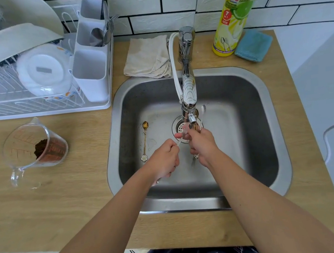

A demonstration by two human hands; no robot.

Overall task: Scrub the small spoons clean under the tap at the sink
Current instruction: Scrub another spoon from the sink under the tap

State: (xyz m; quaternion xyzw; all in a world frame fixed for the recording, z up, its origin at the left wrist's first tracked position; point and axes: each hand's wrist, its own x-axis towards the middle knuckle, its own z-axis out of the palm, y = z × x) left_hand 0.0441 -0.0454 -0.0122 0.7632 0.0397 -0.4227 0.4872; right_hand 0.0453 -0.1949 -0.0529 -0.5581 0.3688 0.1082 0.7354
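Observation:
Both hands work over the steel sink (pixel 247 87) below the tap (pixel 189 94). My left hand (pixel 164 159) grips a thin pale spoon (pixel 181 139) by its handle, its end pointing toward the spout. My right hand (pixel 200 143) holds a small spoon (pixel 196 156) upright under the spout, its flower-shaped end showing below the fingers; its fingertips also touch the pale spoon. A gold spoon (pixel 145 141) with a dirty bowl and flower end lies on the sink floor to the left. A white spoon (pixel 203 110) stands just right of the spout.
A dish rack (pixel 31 94) with bowls and a cutlery holder stands at the back left. A measuring jug (pixel 36 148) with brown powder lies on the counter at left. Behind the sink are a cloth (pixel 147 57), a dish-soap bottle (pixel 238 10) and a blue sponge (pixel 254 45).

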